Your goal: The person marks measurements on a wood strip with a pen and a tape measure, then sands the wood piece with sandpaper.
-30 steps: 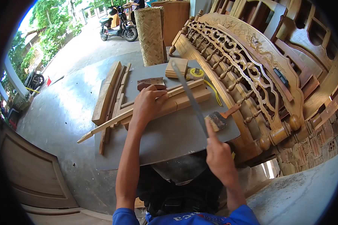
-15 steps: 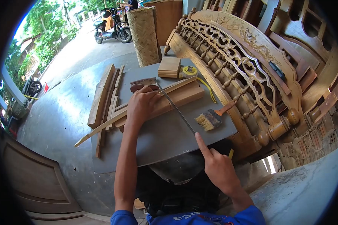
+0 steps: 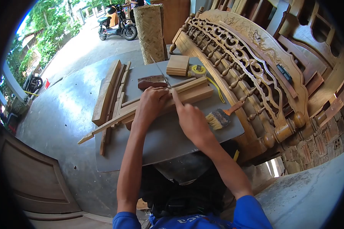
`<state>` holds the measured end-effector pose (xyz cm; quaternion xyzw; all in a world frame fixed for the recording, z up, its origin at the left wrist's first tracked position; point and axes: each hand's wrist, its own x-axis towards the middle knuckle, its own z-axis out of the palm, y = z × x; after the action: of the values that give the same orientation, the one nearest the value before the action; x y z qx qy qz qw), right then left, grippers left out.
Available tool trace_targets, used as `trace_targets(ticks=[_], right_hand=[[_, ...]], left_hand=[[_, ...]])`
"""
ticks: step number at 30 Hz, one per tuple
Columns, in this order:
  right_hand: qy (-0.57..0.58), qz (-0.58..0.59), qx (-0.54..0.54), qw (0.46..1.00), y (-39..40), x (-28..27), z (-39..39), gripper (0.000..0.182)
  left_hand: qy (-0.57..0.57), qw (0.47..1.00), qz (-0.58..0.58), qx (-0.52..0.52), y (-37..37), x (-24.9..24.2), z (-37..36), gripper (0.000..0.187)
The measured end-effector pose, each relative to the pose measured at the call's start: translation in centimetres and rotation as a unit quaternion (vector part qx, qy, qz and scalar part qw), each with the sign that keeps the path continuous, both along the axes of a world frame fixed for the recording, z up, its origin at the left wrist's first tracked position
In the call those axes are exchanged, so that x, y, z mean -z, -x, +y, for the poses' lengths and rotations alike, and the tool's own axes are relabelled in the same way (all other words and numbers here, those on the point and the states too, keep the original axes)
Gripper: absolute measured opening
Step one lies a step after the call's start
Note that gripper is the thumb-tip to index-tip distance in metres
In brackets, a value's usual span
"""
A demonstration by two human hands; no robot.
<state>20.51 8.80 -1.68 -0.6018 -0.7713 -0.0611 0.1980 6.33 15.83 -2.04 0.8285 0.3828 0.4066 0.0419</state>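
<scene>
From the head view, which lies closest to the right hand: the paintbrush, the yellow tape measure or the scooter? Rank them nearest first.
From the right hand:
1. Paintbrush, just to its right on the grey board.
2. Tape measure, at the board's far end.
3. Scooter, far off on the road outside.

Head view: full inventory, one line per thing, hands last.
saw blade: 1, grey, over the wood block
wood block: 1, tan, table centre
long strip: 1, pale, under left hand
plank stack: several, brown, table left
small block: 1, tan, far edge
tape measure: 1, yellow, beside small block
brush: 1, orange handle, table right
table: 1, grey
carved headboard: 1, brown, right
left hand: pressing wood
right hand: gripping saw
</scene>
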Motion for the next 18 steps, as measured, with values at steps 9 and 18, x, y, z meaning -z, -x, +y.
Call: trace_targets(ticks=[9, 18], right_hand=[[0.082, 0.012, 0.010, 0.996, -1.7, 0.6, -8.2, 0.074], [0.093, 0.098, 0.050, 0.990, -5.5, -1.8, -17.0, 0.073]], left_hand=[[0.066, 0.998, -0.017, -0.002, 0.0, -0.4, 0.3, 0.015], [0.080, 0.996, -0.047, 0.004, 0.2, -0.9, 0.6, 0.016]])
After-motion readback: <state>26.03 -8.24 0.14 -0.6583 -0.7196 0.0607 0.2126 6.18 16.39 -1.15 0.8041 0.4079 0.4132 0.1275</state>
